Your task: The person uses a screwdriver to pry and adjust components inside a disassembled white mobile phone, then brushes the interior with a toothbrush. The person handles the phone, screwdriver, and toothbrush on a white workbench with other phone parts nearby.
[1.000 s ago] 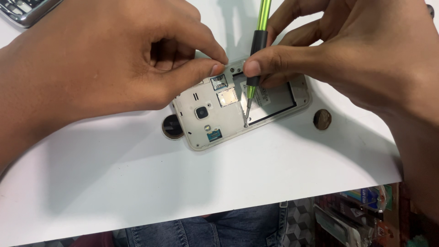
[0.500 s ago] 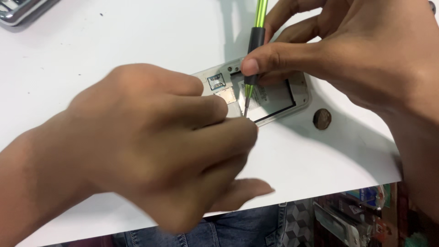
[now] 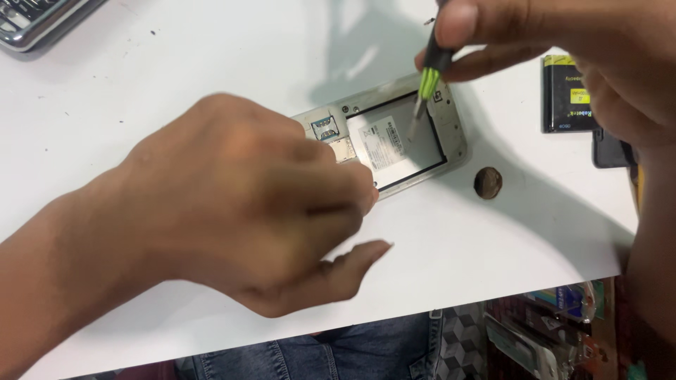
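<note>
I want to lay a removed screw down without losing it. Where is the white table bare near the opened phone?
Bare table lies between the keypad device and the phone, and along the front edge right of the left hand. Crowded: right side, with small round object, battery, right hand holding screwdriver.

On the white bench (image 3: 176, 84), the left hand (image 3: 239, 204) covers one end of an opened phone (image 3: 401, 137) with its back removed, while the right hand (image 3: 556, 49) pinches a green-handled screwdriver (image 3: 427, 81) above the empty battery bay, a black battery (image 3: 567, 95) and a small dark disc (image 3: 487, 182) lying beside it.
</note>
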